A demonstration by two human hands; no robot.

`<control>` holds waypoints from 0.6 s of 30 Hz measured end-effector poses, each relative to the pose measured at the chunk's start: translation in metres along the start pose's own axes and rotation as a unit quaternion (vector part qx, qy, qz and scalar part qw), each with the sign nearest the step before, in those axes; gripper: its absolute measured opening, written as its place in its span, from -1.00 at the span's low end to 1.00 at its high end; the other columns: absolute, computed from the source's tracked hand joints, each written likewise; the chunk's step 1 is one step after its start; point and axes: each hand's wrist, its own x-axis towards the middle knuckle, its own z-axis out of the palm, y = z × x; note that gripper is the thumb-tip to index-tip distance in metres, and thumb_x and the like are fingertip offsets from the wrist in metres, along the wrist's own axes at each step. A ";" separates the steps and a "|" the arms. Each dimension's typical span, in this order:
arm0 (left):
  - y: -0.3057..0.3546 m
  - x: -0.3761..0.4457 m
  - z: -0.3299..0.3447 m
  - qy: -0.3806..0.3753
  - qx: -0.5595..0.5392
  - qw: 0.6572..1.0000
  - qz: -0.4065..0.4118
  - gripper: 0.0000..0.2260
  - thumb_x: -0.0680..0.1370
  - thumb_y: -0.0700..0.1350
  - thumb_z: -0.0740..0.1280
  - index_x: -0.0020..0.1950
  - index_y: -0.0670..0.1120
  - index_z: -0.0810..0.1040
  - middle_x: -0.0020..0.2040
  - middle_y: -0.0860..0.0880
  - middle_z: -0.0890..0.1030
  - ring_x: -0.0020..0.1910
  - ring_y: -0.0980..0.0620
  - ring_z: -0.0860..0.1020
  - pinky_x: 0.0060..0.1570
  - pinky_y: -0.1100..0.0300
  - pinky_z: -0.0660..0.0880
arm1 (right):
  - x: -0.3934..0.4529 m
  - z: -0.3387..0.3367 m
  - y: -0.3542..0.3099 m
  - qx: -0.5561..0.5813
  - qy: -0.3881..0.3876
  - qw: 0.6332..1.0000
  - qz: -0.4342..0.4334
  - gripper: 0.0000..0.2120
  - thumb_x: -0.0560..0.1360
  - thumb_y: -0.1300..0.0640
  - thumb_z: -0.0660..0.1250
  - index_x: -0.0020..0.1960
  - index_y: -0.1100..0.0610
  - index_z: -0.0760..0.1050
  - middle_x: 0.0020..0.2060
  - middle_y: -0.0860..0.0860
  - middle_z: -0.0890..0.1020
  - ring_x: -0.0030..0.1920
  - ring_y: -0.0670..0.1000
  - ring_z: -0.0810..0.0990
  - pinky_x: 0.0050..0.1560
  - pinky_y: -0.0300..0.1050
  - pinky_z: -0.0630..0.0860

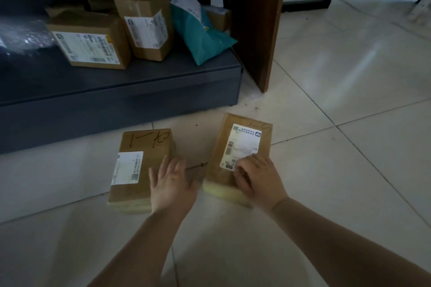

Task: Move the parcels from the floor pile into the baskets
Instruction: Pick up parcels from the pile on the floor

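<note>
Parcels still on the floor number two here, both brown cardboard boxes lying flat on the pale tiles near the middle of the view. At about 8 o'clock from centre sits the left box, marked "1-10" or something close in black pen, with a white shipping label on its near-left face. The left hand lies on its right side, fingers straight and spread, palm down, not wrapped around it. At about 5 o'clock lies the right box, a little tilted, with a white label on top, handwriting at its far edge and pale tape along the near end. The right hand rests on its near corner with fingers curled over the label; in this dim light I cannot tell whether they grip an edge or only press.

Lifting both at once is the risk, I judge: a flat palm has no hold, so the left box could slide or drop.

Up at 11 o'clock, a dark grey platform holds more labelled boxes and a teal mailer bag. No basket is in view.
</note>
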 end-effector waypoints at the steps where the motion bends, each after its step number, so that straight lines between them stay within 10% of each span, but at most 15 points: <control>1: 0.005 0.000 0.000 -0.009 -0.005 1.000 0.012 -0.48 0.56 0.08 0.14 0.50 0.00 0.14 0.53 0.02 0.15 0.53 0.04 -0.07 0.44 -0.03 -0.24 | 0.001 0.000 0.001 0.008 -0.010 0.999 0.038 -0.81 0.48 0.04 0.21 -0.04 0.13 0.50 -0.06 0.03 0.58 -0.03 0.09 0.53 0.01 -0.01 0.46; 8: -0.005 0.002 -0.017 0.011 -0.029 0.997 -0.073 -0.41 0.51 0.10 0.23 0.49 0.02 0.14 0.50 0.02 0.19 0.51 -0.03 0.03 0.47 -0.11 -0.03 | 0.002 0.010 -0.001 0.062 -0.159 0.946 0.277 -0.14 0.41 -0.32 0.23 0.51 -0.04 -0.12 0.51 0.00 -0.18 0.47 0.15 0.12 0.37 0.15 0.29; 14: -0.053 -0.002 -0.043 0.048 -0.072 0.980 -0.177 -0.40 0.51 0.09 0.27 0.48 -0.01 0.13 0.50 -0.04 0.18 0.46 -0.10 0.15 0.40 -0.10 0.17 | 0.024 0.012 -0.033 -0.001 -0.149 0.973 0.174 -0.22 0.35 -0.27 0.34 0.45 -0.05 0.13 0.50 -0.06 0.08 0.50 0.10 -0.05 0.43 0.26 -0.05; 18: -0.079 0.001 -0.045 0.021 -0.184 0.957 -0.225 -0.42 0.50 0.02 0.32 0.45 -0.07 0.18 0.36 -0.12 0.37 0.28 -0.15 0.37 0.19 -0.08 0.41 | 0.038 0.030 -0.098 0.184 -0.123 0.969 0.109 -0.52 0.46 -0.07 0.32 0.34 -0.01 0.33 0.22 -0.06 0.47 0.26 -0.01 0.44 0.16 -0.15 0.41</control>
